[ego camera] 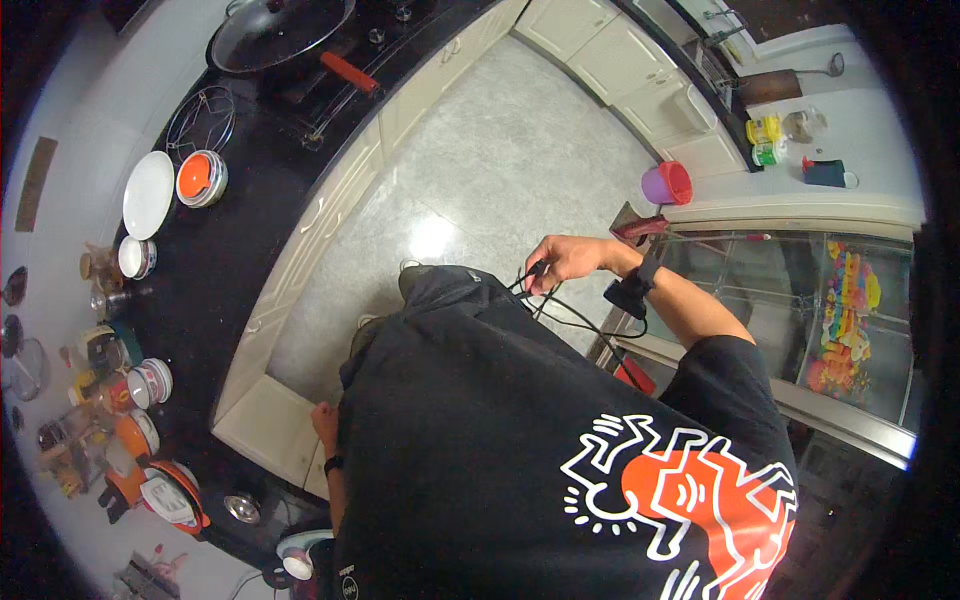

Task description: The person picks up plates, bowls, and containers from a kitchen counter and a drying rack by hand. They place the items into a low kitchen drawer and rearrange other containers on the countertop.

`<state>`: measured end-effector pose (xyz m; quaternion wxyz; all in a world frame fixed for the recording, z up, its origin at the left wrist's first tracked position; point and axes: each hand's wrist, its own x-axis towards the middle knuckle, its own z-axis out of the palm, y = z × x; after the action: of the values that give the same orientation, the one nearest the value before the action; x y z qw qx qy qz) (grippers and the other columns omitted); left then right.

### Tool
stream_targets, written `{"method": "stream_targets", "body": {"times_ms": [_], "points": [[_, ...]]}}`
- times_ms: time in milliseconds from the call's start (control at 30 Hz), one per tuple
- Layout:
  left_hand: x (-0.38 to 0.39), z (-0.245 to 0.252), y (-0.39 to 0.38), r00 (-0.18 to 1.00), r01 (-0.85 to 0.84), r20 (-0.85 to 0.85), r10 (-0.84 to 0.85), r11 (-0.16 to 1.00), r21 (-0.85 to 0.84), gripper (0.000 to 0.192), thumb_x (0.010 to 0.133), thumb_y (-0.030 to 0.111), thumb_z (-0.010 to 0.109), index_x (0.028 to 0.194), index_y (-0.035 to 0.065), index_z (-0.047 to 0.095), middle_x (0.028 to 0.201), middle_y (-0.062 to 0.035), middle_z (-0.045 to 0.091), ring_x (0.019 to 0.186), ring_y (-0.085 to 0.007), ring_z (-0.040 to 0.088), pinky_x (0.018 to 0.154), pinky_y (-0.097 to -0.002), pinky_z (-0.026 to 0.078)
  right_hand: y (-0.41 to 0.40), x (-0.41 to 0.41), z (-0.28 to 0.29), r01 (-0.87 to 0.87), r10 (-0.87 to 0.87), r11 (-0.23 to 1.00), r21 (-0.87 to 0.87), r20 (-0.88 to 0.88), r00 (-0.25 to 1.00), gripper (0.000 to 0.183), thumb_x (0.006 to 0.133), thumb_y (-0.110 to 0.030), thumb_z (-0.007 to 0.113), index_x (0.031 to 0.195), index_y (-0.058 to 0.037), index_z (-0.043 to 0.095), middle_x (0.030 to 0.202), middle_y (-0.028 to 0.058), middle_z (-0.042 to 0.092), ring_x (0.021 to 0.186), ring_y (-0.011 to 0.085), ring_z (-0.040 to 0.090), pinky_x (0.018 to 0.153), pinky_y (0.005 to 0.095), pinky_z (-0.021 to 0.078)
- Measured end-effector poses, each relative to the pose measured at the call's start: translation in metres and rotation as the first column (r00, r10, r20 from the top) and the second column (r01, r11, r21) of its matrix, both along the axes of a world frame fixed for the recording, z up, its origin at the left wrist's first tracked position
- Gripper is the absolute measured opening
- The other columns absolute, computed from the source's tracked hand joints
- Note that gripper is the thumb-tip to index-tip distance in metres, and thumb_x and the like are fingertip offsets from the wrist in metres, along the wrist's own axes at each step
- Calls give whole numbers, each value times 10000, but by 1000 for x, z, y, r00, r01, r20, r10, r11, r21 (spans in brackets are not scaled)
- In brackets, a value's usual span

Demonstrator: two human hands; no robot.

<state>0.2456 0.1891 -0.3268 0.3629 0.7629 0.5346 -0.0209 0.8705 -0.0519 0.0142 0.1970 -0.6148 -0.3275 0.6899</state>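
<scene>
My right hand (pixel 561 262) is shut on a black cable (pixel 537 268), whose loops hang below the fingers beside the hem of my black T-shirt (pixel 480 375). On that wrist is a black strap with a small dark device (pixel 628 294), from which a cable runs down. My left hand (pixel 325 426) hangs at the left side of my body, near the pale lower cabinets, with a dark band at its wrist. It is partly hidden behind the shirt, and its fingers are too small to make out. Both shoes (pixel 415 279) show beyond the shirt on the floor.
A black counter (pixel 247 247) with bowls, plates and a lidded wok (pixel 277 34) curves along the left. Beyond the grey floor stands a purple-and-pink bin (pixel 666 184), with a dustpan (pixel 637 225) nearer me. Glass-paned sliding doors (pixel 772 300) are at the right.
</scene>
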Motion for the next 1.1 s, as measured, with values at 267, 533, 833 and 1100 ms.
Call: {"method": "stream_targets", "body": {"times_ms": [267, 533, 833, 1100], "points": [[63, 86, -23, 996, 48, 73, -55, 995, 93, 202, 683, 125, 625, 638, 4, 470, 595, -177, 501, 567, -357, 497, 539, -436, 400, -4, 11, -14, 51, -52, 999, -7, -71, 996, 219, 844, -79, 668, 1056, -22, 662, 955, 33, 675, 908, 121, 616, 816, 277, 493], [89, 114, -16, 999, 13, -49, -7, 992, 123, 126, 703, 109, 557, 663, 0, 510, 683, -236, 533, 706, -450, 549, 607, -510, 428, 53, 49, -51, -62, 0, 993, 102, 521, 853, 172, 818, -111, 613, 961, -30, 666, 917, 79, 696, 857, 197, 648, 756, 335, 513], [67, 155, -16, 994, -37, -101, 50, 991, 128, 127, 771, 138, 522, 732, 18, 506, 755, -220, 567, 761, -448, 552, 642, -529, 420, 72, 71, -75, -207, 81, 976, 72, 761, 644, 187, 811, -179, 607, 904, -35, 682, 884, 129, 704, 839, 261, 672, 758, 370, 523], [-61, 137, 21, 985, -173, 113, 132, 823, 541, 96, 866, 103, 554, 792, 42, 556, 723, -128, 575, 703, -343, 588, 619, -464, 454, 77, 83, -70, -187, 52, 977, 99, 745, 665, 215, 814, -206, 618, 910, -24, 678, 846, 127, 696, 791, 254, 668, 720, 370, 522]]}}
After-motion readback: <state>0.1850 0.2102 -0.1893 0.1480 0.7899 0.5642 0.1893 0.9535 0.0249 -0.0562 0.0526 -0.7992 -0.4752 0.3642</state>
